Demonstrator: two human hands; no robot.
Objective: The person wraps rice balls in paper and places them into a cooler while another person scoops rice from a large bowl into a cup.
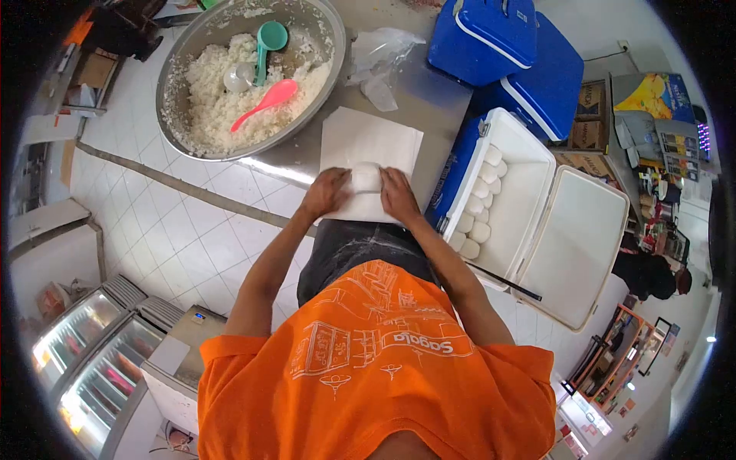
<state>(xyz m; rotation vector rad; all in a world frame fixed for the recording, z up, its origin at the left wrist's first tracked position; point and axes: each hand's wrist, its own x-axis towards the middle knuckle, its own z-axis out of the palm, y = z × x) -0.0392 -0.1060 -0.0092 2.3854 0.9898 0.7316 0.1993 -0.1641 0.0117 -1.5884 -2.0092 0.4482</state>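
A small rounded white paper packet (366, 178) lies over a stack of white paper sheets (391, 142) at the near edge of the metal table. My left hand (327, 192) grips the packet's left end with curled fingers. At its right end, my right hand (399, 195) closes on it in the same way. What is inside the packet is hidden. Beyond my left hand stands a large metal basin (165, 115) of white rice (211, 107). On the rice lie a pink spoon (264, 105) and a green scoop (271, 42).
To the right, an open white cooler (517, 195) holds several similar white packets (477, 207); its lid (575, 238) is swung outward. Blue coolers (491, 46) stand at the far right of the metal table (441, 100). A clear plastic bag (379, 65) lies beside the basin.
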